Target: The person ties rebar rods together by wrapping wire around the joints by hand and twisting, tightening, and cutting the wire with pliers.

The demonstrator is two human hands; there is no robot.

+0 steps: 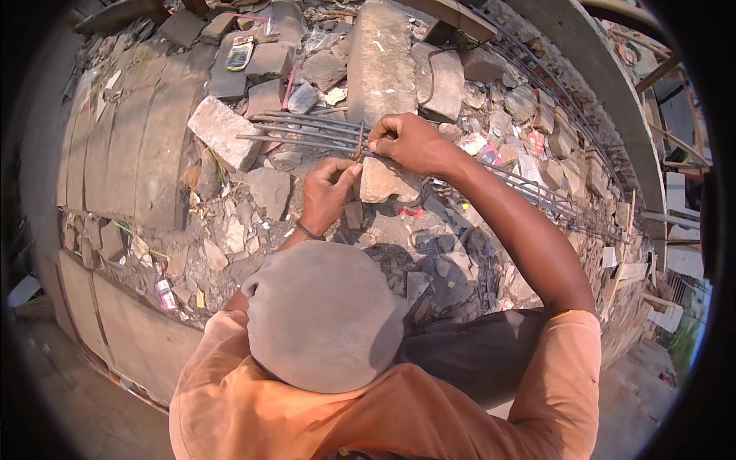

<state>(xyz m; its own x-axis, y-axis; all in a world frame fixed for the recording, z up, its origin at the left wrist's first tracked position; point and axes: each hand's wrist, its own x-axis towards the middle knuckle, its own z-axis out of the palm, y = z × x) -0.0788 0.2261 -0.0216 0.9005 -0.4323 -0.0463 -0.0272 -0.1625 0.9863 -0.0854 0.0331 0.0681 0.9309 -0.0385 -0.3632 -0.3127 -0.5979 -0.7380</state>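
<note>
Several long steel reinforcing bars (pixel 295 141) run in a bundle across the rubble, resting by a concrete block. A thin rusty stirrup (pixel 361 138) crosses them. My left hand (pixel 328 193) is on the near side of the bars, thumb and fingers pinched at the stirrup's lower end. From the right, my right hand (pixel 412 144) reaches over the bars with curled fingers closed just beside the stirrup. What its fingertips hold is too small to make out. Below the right hand, a broken block (pixel 389 181) lies under the bars.
A long concrete beam (pixel 383 65) lies beyond the hands. Broken bricks and a pale chunk (pixel 224 132) cover the ground, with plastic litter among them. Wide slabs (pixel 123 146) lie at left. The bars continue right toward a wall (pixel 583 61). A cap (pixel 326 318) shows in the foreground.
</note>
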